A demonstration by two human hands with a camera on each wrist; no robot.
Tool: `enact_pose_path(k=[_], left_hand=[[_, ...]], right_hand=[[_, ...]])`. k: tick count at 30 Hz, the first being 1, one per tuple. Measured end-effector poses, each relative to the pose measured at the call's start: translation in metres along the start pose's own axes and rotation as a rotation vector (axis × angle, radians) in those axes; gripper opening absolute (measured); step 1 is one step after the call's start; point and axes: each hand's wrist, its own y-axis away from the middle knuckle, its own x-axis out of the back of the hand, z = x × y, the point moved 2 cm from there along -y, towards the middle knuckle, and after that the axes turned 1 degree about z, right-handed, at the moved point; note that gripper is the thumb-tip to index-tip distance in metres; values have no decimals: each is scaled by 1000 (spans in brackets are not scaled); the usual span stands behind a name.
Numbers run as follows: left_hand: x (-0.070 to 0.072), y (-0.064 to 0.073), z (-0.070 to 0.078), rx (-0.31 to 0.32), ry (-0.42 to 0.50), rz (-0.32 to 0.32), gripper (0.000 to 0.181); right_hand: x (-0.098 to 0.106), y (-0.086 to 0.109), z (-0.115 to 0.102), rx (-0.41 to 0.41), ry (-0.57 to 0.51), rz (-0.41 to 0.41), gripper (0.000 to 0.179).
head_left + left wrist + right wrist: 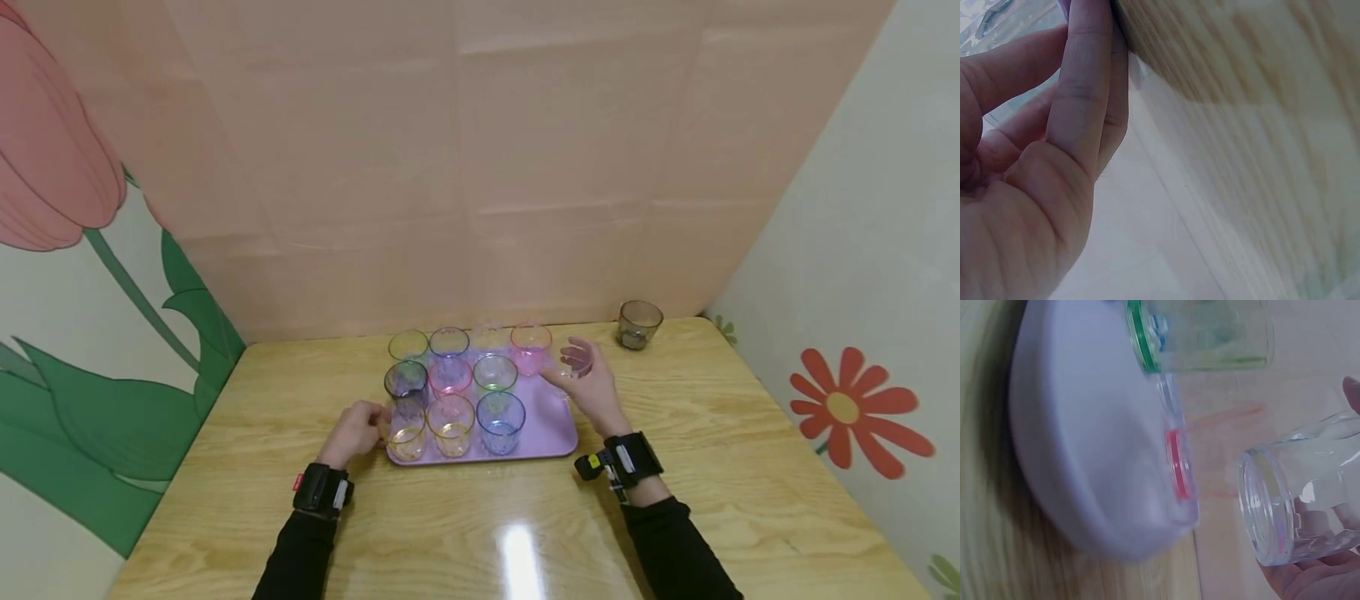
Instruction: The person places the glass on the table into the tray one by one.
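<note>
A clear glass (1304, 487) is in the grip of my right hand (592, 387), tilted above the right part of the purple tray (549, 421). In the right wrist view, fingers show through its wall. My left hand (354, 432) holds the tray's left edge, right beside a yellow-rimmed glass (407, 442); its fingertips are partly hidden there. Rows of coloured glasses stand on the tray, among them a blue glass (501, 423), a green-rimmed glass (496, 372) and a pink glass (531, 348) close to my right fingertips.
A dark smoky glass (639, 325) stands apart at the table's back right. The wooden table (450, 533) meets a paper-covered wall (450, 167) behind the tray. Side walls with painted flowers flank the table.
</note>
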Motion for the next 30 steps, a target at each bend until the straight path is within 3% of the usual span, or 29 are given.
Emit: enact_pose_path(k=[5, 10, 30], left_hand=[[1, 0, 0, -2, -31, -4, 25], [2, 0, 0, 10, -51, -7, 21], [2, 2, 3, 30, -22, -15, 21]], right_hand=[[-11, 3, 1, -25, -1, -20, 91], [-16, 7, -1, -38, 74, -61, 92], [-23, 13, 13, -82, 191, -138, 95]])
